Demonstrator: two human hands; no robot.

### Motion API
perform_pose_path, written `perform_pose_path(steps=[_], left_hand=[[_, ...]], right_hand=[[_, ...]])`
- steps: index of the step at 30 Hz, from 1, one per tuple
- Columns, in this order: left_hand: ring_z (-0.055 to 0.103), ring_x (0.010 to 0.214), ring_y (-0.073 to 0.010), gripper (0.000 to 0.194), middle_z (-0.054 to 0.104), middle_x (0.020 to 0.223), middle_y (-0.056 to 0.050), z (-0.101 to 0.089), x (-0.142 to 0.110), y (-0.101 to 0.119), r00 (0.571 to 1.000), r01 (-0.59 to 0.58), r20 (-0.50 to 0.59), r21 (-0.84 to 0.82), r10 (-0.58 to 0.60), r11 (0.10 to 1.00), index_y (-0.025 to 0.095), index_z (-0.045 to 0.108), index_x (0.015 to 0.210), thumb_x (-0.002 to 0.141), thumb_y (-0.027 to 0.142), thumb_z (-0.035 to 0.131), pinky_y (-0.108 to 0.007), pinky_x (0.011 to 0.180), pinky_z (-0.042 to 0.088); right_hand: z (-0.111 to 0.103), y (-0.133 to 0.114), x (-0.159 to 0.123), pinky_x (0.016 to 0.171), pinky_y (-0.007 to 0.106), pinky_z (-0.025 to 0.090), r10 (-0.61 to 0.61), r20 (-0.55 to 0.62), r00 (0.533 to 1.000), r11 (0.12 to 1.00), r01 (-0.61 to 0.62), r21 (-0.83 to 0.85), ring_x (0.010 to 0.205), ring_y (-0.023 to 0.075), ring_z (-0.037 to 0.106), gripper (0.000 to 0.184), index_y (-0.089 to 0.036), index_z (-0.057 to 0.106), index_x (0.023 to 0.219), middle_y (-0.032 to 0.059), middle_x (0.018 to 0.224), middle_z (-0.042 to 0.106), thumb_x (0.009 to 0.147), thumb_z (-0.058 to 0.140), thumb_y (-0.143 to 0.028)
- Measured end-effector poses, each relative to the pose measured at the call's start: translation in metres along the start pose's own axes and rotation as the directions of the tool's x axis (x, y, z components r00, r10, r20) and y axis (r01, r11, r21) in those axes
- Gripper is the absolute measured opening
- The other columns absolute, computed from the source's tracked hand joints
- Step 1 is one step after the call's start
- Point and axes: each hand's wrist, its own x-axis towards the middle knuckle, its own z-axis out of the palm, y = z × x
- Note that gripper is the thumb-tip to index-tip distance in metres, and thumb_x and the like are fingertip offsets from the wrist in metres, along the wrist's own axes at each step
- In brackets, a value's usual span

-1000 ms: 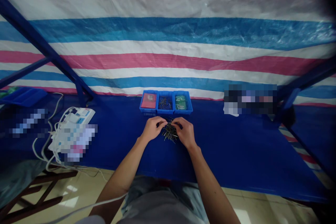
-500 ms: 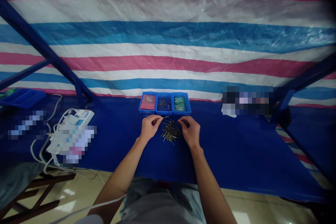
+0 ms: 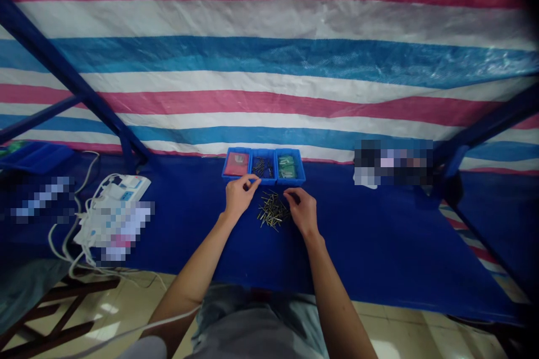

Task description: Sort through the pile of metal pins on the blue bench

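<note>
A pile of thin, brass-coloured screw-like pieces (image 3: 273,210) lies on the blue tabletop between my hands. My left hand (image 3: 241,195) pinches thumb and fingers together by the front edge of the middle blue bin (image 3: 264,182). What its fingertips hold, if anything, is too small to make out. To the right of the pile, my right hand (image 3: 304,210) is closed in a pinch, its fingertips close to the pieces; any content is hidden. Dark, thin pieces (image 3: 263,167) fill part of the middle bin.
A blue bin with a red item (image 3: 236,165) stands left of the middle one; a bin with green packets (image 3: 288,168) stands right. White power strips and cables (image 3: 126,185) lie at left. A blue frame post (image 3: 80,87) rises there. A striped sheet (image 3: 269,81) hangs behind the table (image 3: 379,252).
My left hand has moved up and slightly forward to the bins' front edge. A thin piece seen at its fingertips before no longer shows. My right hand has barely shifted.
</note>
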Motion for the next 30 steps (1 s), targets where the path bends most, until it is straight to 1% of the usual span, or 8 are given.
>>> perform_pose_path(steps=[2, 5, 8, 11, 19, 25, 28, 30], left_hand=[[0.046, 0.049, -0.0091, 0.029, 0.052, 0.052, 0.005, -0.002, -0.015, -0.004, 0.999, 0.017, 0.051, -0.037, -0.015, 0.999, 0.019, 0.073, 0.085, 0.089, 0.046, 0.063, -0.021, 0.058, 0.039], [0.048, 0.049, -0.0091, 0.031, 0.055, 0.052, 0.005, -0.005, -0.026, -0.008, 0.984, 0.048, 0.177, -0.096, -0.030, 0.994, 0.018, 0.071, 0.085, 0.091, 0.046, 0.060, -0.020, 0.059, 0.040], [0.050, 0.049, -0.0094, 0.036, 0.059, 0.054, 0.004, -0.008, -0.026, -0.009, 0.963, 0.085, 0.264, -0.136, -0.046, 0.987, 0.017, 0.069, 0.082, 0.094, 0.047, 0.054, -0.020, 0.058, 0.039], [0.050, 0.051, -0.0103, 0.039, 0.060, 0.055, 0.002, -0.008, -0.023, -0.010, 0.958, 0.111, 0.279, -0.168, -0.061, 0.979, 0.016, 0.069, 0.082, 0.095, 0.048, 0.052, -0.021, 0.058, 0.039], [0.050, 0.051, -0.0105, 0.037, 0.059, 0.054, 0.003, -0.006, -0.023, -0.015, 0.965, 0.139, 0.247, -0.213, -0.084, 0.967, 0.016, 0.071, 0.083, 0.094, 0.047, 0.055, -0.021, 0.057, 0.039], [0.050, 0.051, -0.0095, 0.035, 0.060, 0.055, 0.003, -0.007, -0.023, -0.013, 0.966, 0.114, 0.252, -0.194, -0.062, 0.974, 0.015, 0.071, 0.082, 0.094, 0.045, 0.056, -0.021, 0.057, 0.039], [0.051, 0.053, -0.0095, 0.030, 0.064, 0.061, 0.002, -0.008, -0.024, -0.011, 0.963, 0.068, 0.269, -0.184, -0.016, 0.981, 0.016, 0.072, 0.090, 0.094, 0.041, 0.057, -0.021, 0.058, 0.040], [0.052, 0.056, -0.0094, 0.027, 0.068, 0.072, 0.000, -0.008, -0.025, -0.008, 0.960, 0.025, 0.277, -0.186, 0.028, 0.982, 0.017, 0.073, 0.100, 0.094, 0.039, 0.058, -0.021, 0.059, 0.042]], right_hand=[[-0.001, 0.002, 0.000, 0.071, 0.032, 0.048, -0.006, 0.051, 0.999, 0.999, 0.008, -0.034, 0.074, 0.0205, 0.064, 0.017, -0.021, 0.072, 0.087, 0.0059, 0.087, 0.073, 0.088, 0.058, -0.032], [-0.005, 0.006, 0.001, 0.067, 0.031, 0.047, 0.000, 0.129, 0.992, 0.999, 0.005, -0.042, 0.068, 0.0186, 0.061, 0.017, -0.020, 0.071, 0.084, 0.0055, 0.082, 0.071, 0.086, 0.059, -0.032], [-0.011, 0.010, 0.001, 0.061, 0.029, 0.046, 0.043, 0.208, 0.977, 0.999, -0.049, 0.024, 0.062, 0.0163, 0.058, 0.017, -0.019, 0.069, 0.090, 0.0027, 0.074, 0.068, 0.083, 0.060, -0.032], [-0.013, 0.013, 0.000, 0.059, 0.027, 0.045, 0.037, 0.266, 0.963, 0.997, -0.054, 0.056, 0.059, 0.0148, 0.056, 0.018, -0.019, 0.067, 0.092, 0.0004, 0.072, 0.066, 0.080, 0.063, -0.032], [-0.007, 0.021, 0.000, 0.062, 0.028, 0.046, -0.036, 0.246, 0.969, 0.998, 0.046, -0.037, 0.065, 0.0160, 0.058, 0.016, -0.020, 0.069, 0.090, 0.0014, 0.077, 0.068, 0.077, 0.064, -0.029], [-0.007, 0.016, -0.001, 0.063, 0.029, 0.047, -0.014, 0.231, 0.973, 1.000, 0.020, -0.023, 0.065, 0.0164, 0.058, 0.015, -0.020, 0.070, 0.090, 0.0022, 0.078, 0.069, 0.080, 0.063, -0.029], [-0.007, 0.009, -0.002, 0.065, 0.030, 0.049, -0.008, 0.162, 0.987, 1.000, 0.004, 0.024, 0.067, 0.0174, 0.060, 0.017, -0.018, 0.070, 0.092, 0.0042, 0.081, 0.070, 0.082, 0.064, -0.031], [-0.006, 0.002, -0.003, 0.070, 0.032, 0.050, -0.044, 0.101, 0.994, 0.998, 0.040, 0.043, 0.073, 0.0188, 0.063, 0.016, -0.018, 0.070, 0.091, 0.0058, 0.086, 0.071, 0.084, 0.063, -0.031]])
